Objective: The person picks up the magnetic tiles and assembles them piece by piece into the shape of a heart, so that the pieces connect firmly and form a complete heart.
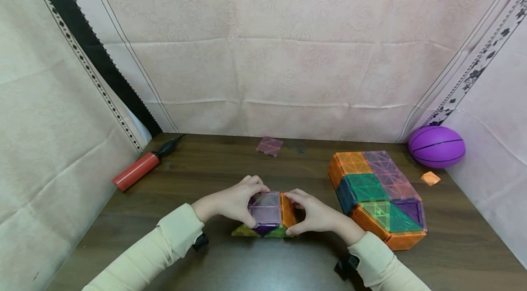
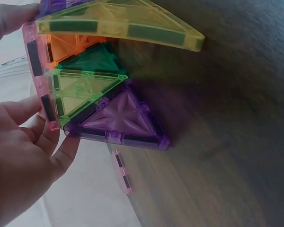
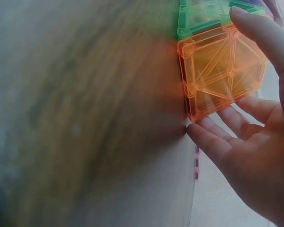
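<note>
A small structure of see-through magnetic tiles [image 1: 265,208] sits on the wooden table between both hands. Its top is a pinkish square, its right side an orange square tile [image 3: 222,71], and triangles close its front. My left hand [image 1: 236,202] grips the left part, thumb at the front edge and fingers behind. In the left wrist view a yellow triangle tile [image 2: 118,21] juts out from the front, and a purple triangle tile [image 2: 116,118] sits near the fingertips. My right hand [image 1: 314,215] holds the right end, thumb in front and fingers at the back.
A larger tile block [image 1: 374,185] stands to the right. Beyond it lie a purple ball [image 1: 436,147] and a small orange piece [image 1: 430,178]. One pink square tile [image 1: 270,146] lies near the back edge. A red hand pump [image 1: 137,171] rests at the left.
</note>
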The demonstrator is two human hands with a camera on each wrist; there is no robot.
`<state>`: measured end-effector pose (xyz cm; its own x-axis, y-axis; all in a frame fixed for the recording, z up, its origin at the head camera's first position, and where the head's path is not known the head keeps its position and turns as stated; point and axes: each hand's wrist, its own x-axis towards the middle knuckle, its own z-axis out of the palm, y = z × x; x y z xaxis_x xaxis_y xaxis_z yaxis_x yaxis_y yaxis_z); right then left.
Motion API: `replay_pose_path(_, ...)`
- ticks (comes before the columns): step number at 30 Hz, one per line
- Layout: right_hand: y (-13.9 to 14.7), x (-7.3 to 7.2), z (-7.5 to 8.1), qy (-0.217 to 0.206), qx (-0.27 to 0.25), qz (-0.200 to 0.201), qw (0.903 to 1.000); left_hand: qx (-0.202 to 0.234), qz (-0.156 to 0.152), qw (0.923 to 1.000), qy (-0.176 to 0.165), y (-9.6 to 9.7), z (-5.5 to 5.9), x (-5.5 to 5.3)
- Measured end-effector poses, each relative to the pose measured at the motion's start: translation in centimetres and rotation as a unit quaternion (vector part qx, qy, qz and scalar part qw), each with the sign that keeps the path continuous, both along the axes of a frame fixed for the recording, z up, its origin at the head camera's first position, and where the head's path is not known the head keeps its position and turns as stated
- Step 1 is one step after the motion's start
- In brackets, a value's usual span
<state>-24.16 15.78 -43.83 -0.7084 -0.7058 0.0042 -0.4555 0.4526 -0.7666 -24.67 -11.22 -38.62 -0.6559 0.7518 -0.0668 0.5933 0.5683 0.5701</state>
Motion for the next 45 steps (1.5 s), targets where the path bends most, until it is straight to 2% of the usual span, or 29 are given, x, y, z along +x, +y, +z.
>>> replay_pose_path(9, 0.2, 0.1, -0.1, -0.005, 0.003, -0.005, 1.0000, 0.001, -0.003, 0.9999, -0.015, 0.2, -0.2, -0.1)
replay_pose_path(15, 0.1, 0.3, 0.0, -0.009, 0.012, -0.019, 0.9997, 0.024, -0.001, 0.9988, -0.042, 0.3, -0.5, -0.1)
replay_pose_path(17, 0.4, 0.4, 0.1, -0.009, 0.017, -0.026, 0.9995, 0.040, -0.003, 0.9978, -0.053, 0.5, -0.8, -0.6)
replay_pose_path(20, 0.7, 0.5, 0.1, -0.008, 0.022, -0.032, 0.9992, 0.071, 0.011, 0.9951, -0.068, 0.8, -1.3, -1.9)
replay_pose_path(23, 1.0, 0.6, 0.1, -0.006, 0.026, -0.035, 0.9990, 0.105, 0.060, 0.9907, -0.063, 1.2, -1.7, -3.9)
replay_pose_path(26, 1.3, 0.7, 0.2, -0.008, 0.031, -0.039, 0.9987, 0.122, 0.123, 0.9843, -0.037, 1.5, -2.1, -6.1)
replay_pose_path(29, 1.5, 0.8, 0.3, -0.013, 0.035, -0.042, 0.9984, 0.115, 0.164, 0.9797, -0.008, 1.7, -2.9, -8.3)
replay_pose_path(31, 1.7, 0.9, 0.3, -0.015, 0.036, -0.045, 0.9983, 0.098, 0.174, 0.9797, 0.005, 1.8, -3.5, -9.5)
replay_pose_path(35, 2.2, 1.0, 0.3, -0.010, 0.039, -0.048, 0.9980, 0.056, 0.179, 0.9822, 0.006, 2.2, -4.6, -11.2)
replay_pose_path(39, 2.7, 1.0, 0.3, -0.014, 0.042, -0.050, 0.9978, 0.019, 0.190, 0.9817, -0.002, 2.6, -5.2, -12.3)
replay_pose_path(45, 3.2, 1.2, 0.3, -0.023, 0.038, -0.051, 0.9977, -0.014, 0.197, 0.9802, -0.010, 3.3, -5.6, -13.2)
